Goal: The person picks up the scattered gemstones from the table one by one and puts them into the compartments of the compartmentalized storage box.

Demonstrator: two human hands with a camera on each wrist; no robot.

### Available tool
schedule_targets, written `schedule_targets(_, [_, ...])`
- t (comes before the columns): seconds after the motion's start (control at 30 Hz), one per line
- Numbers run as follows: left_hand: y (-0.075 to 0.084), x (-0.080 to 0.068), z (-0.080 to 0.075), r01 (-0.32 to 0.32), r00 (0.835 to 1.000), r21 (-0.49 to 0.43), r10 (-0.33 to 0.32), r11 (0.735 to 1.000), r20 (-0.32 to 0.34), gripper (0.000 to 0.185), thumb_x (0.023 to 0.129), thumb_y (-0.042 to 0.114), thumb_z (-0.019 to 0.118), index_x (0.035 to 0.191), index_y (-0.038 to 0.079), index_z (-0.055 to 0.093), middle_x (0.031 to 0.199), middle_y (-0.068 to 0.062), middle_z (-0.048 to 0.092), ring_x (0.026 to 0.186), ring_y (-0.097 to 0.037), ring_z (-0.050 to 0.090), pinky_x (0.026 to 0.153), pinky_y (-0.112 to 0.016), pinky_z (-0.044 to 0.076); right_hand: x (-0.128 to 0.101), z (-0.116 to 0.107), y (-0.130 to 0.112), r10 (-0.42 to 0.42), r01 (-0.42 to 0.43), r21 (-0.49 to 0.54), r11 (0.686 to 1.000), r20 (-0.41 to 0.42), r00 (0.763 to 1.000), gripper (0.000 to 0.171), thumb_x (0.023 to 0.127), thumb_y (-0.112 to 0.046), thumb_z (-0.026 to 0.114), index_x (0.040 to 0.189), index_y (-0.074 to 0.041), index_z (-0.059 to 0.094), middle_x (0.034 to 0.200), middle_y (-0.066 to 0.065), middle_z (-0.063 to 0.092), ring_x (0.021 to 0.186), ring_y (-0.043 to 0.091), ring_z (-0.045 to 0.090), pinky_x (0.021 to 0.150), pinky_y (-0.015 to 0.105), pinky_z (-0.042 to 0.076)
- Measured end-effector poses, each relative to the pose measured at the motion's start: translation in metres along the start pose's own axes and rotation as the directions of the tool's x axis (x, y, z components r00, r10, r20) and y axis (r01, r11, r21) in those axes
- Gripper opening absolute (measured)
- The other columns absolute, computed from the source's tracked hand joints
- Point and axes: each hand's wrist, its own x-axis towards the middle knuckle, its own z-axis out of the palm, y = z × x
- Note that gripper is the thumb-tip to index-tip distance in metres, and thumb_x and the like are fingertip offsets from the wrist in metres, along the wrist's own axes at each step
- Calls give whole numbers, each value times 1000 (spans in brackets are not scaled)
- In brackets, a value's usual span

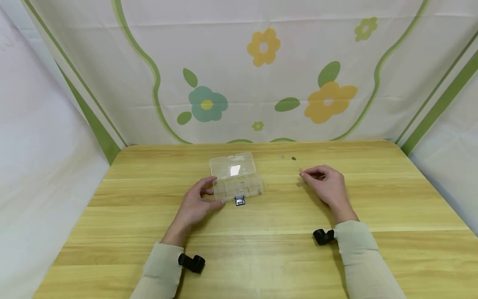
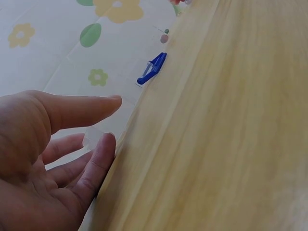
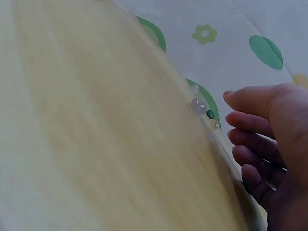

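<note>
One clear box (image 1: 231,187) sits on the wooden worktop (image 1: 246,249), a little left of the middle and nearer the far edge than the near edge. It has small rooms inside, and its lid (image 1: 224,167) is open and leans back toward the far edge. A blue clasp (image 2: 153,69) hangs at the front of the box. Some tiny bits show in the rooms, too small to name.

The left hand (image 1: 196,201) holds the box by its left end. Its thumb is at the front left corner, and a finger is on the left side, close to the lid.

The right hand (image 1: 328,186) is over toward the right edge of the worktop. Its fingers are softly bent, and a gap shows between thumb and first finger, so the grip looks loose. Their tips are right by a tiny pale bead (image 3: 215,124); one cannot tell if they touch it. A big clear bead (image 1: 298,184) lies near the thumb, on the side of the near edge. A green bead (image 1: 293,158) and a small clear bead (image 1: 282,156) lie closer to the far edge, near each other but apart.

Behind the far edge hangs a white cloth (image 1: 231,45) with flowers.
</note>
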Motion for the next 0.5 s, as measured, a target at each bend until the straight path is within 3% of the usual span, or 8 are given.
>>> schedule_targets(0.3, [0,0,0,-4,1000,8,4,1000,-6,76,88,10,89,156,12,54,149,-14,62,122,-32,61,91,-33,54,0,-6,9,11,-13,24,1000,69,998,44,95,-58,78,114,-18,82,111,4,73,93,18,64,76,21,52])
schedule_targets(0.5, [0,0,1,-3,1000,11,3,1000,-8,76,88,11,89,156,13,55,149,-14,62,122,-32,61,91,-32,54,0,-8,14,-15,11,40,999,99,995,44,92,-55,82,115,-18,82,111,5,72,91,15,65,76,20,53])
